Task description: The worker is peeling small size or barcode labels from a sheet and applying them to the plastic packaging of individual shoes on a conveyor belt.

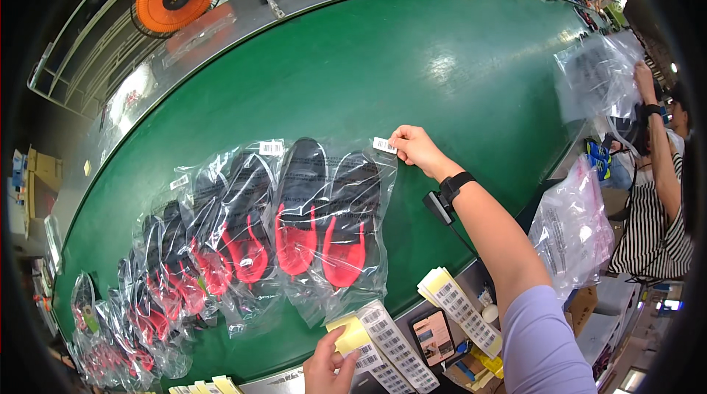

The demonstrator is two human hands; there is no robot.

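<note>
Labelling step in hand. My right hand pinches a small white barcode label in a narrow grip at the top right corner of the nearest clear bag of black-and-red insoles, which lies flat on the green worktop. My left hand holds the yellow-backed label strip at the near edge. Judged next: press the label flat onto the bag, squarely, without creasing the film.

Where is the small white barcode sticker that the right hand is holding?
In the head view, the barcode sticker sits right of centre, pinched by the right hand at the top right corner of the nearest bagged insole pair.
</note>
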